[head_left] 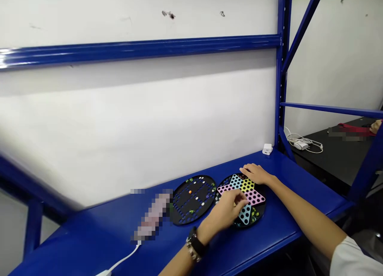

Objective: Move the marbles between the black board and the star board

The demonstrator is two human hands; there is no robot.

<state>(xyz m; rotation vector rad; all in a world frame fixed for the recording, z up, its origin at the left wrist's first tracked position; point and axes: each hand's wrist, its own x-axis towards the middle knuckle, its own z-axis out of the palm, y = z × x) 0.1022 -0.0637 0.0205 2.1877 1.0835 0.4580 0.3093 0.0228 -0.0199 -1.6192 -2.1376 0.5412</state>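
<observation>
A round black board point(255, 215) with a colourful star of pink, yellow and light-blue points full of holes lies on the blue shelf. My left hand point(229, 206), with a dark band and a beaded bracelet at the wrist, is over the star's near-left part. Its fingers curl in toward the thumb; whatever they may pinch is too small or hidden to make out. My right hand point(255, 174) rests at the board's far edge, fingers stretched out, partly covering the rim. Left of the star board lies a second black disc point(197, 206) with slots and small white and orange pieces.
A blurred-out long object point(154, 216) with a white cable point(125, 257) lies left of the discs. At the back, a white charger plug point(267, 149) stands near the blue upright point(279, 88). Beyond the frame, white cables point(305, 144) lie on a dark table point(335, 156).
</observation>
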